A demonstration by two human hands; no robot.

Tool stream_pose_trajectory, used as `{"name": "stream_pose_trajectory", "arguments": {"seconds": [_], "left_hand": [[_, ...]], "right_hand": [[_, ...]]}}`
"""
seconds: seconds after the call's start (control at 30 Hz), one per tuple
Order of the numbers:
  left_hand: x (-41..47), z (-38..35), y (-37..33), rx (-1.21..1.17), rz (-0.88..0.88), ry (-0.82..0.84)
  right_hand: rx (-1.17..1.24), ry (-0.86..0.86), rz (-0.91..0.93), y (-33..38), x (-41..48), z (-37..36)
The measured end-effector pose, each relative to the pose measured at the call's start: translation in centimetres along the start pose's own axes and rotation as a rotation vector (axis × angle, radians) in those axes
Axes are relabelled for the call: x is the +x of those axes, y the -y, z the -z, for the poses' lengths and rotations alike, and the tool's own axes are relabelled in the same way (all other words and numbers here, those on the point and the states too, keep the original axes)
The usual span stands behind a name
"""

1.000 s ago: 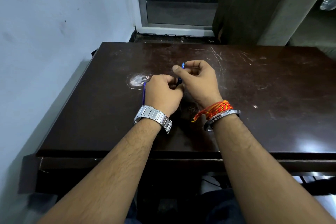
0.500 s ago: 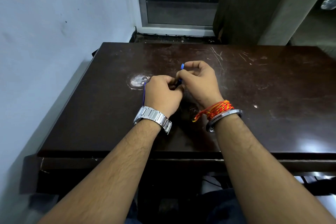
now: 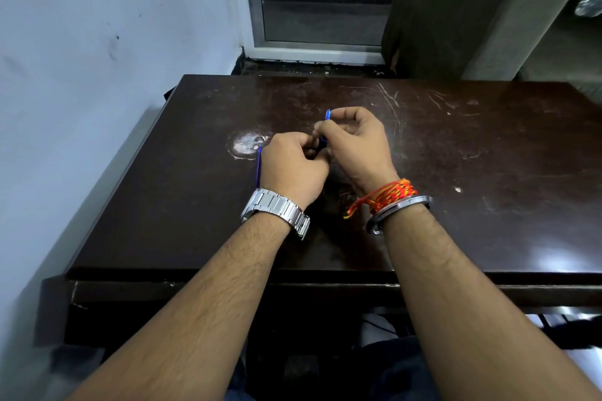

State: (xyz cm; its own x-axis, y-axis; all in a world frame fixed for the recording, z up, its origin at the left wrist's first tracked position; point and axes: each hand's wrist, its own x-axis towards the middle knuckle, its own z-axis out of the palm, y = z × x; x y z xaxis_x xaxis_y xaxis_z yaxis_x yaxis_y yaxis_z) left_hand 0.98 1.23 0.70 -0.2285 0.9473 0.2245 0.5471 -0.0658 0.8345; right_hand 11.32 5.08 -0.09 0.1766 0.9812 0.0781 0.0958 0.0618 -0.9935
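My left hand [image 3: 293, 166] is curled over the middle of the dark table [image 3: 472, 146]. A thin blue stick [image 3: 259, 168] pokes out of it along its left edge, toward the wrist. My right hand [image 3: 356, 143] meets it fingertip to fingertip and pinches a short blue piece [image 3: 327, 114], whose pointed tip stands above the fingers. More blue [image 3: 322, 142] shows in the gap between the two hands. Whether the blue parts are joined is hidden by the fingers.
A white worn patch [image 3: 246, 145] marks the table left of my hands. A pale wall [image 3: 97, 91] runs along the table's left side. Behind the table are a door frame [image 3: 312, 52] and a dark cabinet [image 3: 456, 10].
Both hands stay in the same spot. The right hand's fingers have shifted slightly on the blue piece.
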Motion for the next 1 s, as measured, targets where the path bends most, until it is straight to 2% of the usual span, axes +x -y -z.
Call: {"name": "stream_pose_trajectory", "arguments": {"seconds": [0.17, 0.3, 0.4, 0.57, 0.7, 0.87, 1.0], "left_hand": [[0.03, 0.18, -0.04, 0.011, -0.032, -0.012], [0.07, 0.2, 0.1, -0.001, -0.019, -0.002], [0.04, 0.08, 0.05, 0.001, -0.006, -0.004], [0.02, 0.11, -0.02, 0.031, -0.033, -0.008], [0.01, 0.08, 0.04, 0.016, -0.005, -0.006], [0.07, 0.12, -0.02, 0.032, -0.026, -0.015], [0.0, 0.19, -0.06, 0.026, -0.02, 0.0]], "right_hand": [[-0.009, 0.004, 0.037, -0.37, 0.12, 0.13], [0.042, 0.039, 0.004, -0.2, 0.3, 0.06], [0.05, 0.003, -0.02, -0.05, 0.27, -0.01], [0.0, 0.004, 0.041, -0.31, 0.21, 0.21], [0.048, -0.009, -0.019, -0.03, 0.41, 0.08], [-0.001, -0.016, 0.018, -0.34, 0.27, 0.14], [0.062, 0.008, -0.009, -0.03, 0.44, 0.03]]}}
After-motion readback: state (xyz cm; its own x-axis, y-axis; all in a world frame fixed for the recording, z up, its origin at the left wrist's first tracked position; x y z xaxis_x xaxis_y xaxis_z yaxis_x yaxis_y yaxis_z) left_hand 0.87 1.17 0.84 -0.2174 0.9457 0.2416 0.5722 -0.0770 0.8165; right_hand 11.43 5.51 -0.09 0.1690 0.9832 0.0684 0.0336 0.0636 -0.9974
